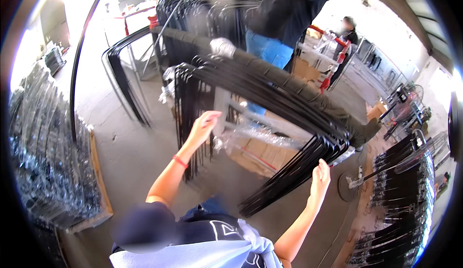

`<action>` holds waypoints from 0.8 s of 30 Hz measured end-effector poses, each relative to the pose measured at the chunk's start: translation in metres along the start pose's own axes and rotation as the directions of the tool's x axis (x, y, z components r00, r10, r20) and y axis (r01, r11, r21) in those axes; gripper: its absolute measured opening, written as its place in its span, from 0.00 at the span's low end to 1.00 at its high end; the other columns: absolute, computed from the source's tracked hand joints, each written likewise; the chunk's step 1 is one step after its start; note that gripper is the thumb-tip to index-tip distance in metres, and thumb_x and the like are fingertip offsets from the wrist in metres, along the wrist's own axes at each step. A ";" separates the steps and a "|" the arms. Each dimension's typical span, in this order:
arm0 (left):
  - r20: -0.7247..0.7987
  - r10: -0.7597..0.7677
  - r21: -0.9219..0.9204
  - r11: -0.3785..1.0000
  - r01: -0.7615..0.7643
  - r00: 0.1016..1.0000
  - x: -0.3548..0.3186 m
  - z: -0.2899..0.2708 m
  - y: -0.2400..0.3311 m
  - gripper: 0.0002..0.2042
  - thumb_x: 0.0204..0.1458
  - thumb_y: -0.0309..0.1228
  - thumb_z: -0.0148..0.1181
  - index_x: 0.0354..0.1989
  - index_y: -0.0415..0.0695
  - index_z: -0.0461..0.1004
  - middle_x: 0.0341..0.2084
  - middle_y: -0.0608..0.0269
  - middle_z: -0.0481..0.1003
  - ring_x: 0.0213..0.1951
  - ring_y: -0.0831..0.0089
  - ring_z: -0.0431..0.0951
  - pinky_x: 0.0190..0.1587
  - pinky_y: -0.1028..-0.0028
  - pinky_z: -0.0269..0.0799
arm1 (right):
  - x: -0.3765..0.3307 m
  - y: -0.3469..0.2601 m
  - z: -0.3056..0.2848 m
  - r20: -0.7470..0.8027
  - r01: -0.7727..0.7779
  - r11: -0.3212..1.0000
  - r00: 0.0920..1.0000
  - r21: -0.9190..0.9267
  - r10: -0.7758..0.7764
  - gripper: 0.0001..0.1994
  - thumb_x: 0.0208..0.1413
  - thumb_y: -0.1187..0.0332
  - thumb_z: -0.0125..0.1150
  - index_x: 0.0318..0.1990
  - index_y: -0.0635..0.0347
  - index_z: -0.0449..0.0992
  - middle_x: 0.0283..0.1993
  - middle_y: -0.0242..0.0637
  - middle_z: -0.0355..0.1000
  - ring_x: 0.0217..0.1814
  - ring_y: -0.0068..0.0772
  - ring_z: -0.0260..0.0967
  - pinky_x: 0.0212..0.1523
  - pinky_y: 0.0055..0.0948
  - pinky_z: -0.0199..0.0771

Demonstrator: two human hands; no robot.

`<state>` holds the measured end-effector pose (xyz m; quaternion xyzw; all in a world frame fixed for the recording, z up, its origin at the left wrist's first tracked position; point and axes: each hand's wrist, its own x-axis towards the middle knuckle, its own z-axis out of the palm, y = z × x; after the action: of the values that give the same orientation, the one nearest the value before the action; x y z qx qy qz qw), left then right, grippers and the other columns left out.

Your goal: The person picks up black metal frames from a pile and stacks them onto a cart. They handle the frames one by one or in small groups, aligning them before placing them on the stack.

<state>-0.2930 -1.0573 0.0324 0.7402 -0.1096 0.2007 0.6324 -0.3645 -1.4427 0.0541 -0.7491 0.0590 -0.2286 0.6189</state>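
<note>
Right hand (320, 177), grip partly spread and empty, is just beside the bent black tube frames (277, 99); left hand (206, 123), loosely curved, empty, is near their left uprights; beyond stands a co-worker (279, 19)

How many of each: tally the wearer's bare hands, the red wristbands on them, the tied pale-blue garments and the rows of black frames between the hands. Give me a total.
Bare hands: 2 (left hand, right hand)
Red wristband: 1
Tied pale-blue garment: 1
Row of black frames: 1 (single frames overlap too much to count)
Total: 5
</note>
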 end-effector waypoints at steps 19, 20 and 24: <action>-0.371 0.910 0.910 0.317 0.268 0.183 0.036 -0.195 0.247 0.40 0.39 0.36 0.66 0.58 0.36 0.50 0.57 0.44 0.53 0.59 0.50 0.50 0.60 0.56 0.44 | 0.062 -0.153 0.219 0.658 0.152 0.891 0.624 0.428 -0.422 0.17 0.58 0.66 0.47 0.52 0.65 0.63 0.52 0.38 0.63 0.54 0.29 0.62 0.53 0.26 0.59; -0.485 0.792 0.873 0.414 0.258 0.371 0.035 -0.221 0.247 0.36 0.40 0.38 0.64 0.56 0.34 0.54 0.51 0.43 0.62 0.53 0.52 0.62 0.57 0.65 0.53 | 0.055 -0.154 0.233 0.682 0.096 0.891 0.608 0.444 -0.406 0.17 0.58 0.65 0.47 0.52 0.65 0.63 0.52 0.38 0.63 0.54 0.29 0.62 0.52 0.26 0.59; -0.665 0.578 0.681 0.729 0.068 0.472 0.033 -0.224 0.244 0.14 0.49 0.41 0.58 0.33 0.42 0.72 0.11 0.75 0.66 0.13 0.88 0.59 0.15 0.85 0.54 | 0.019 -0.190 0.284 0.737 0.074 0.843 0.449 0.533 -0.505 0.18 0.58 0.65 0.46 0.53 0.64 0.63 0.52 0.37 0.64 0.54 0.29 0.61 0.53 0.27 0.59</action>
<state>-0.4006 -0.8775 0.2917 0.6797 0.1689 0.6580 0.2766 -0.2668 -1.1509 0.2037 -0.6048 -0.4391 0.0607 0.6616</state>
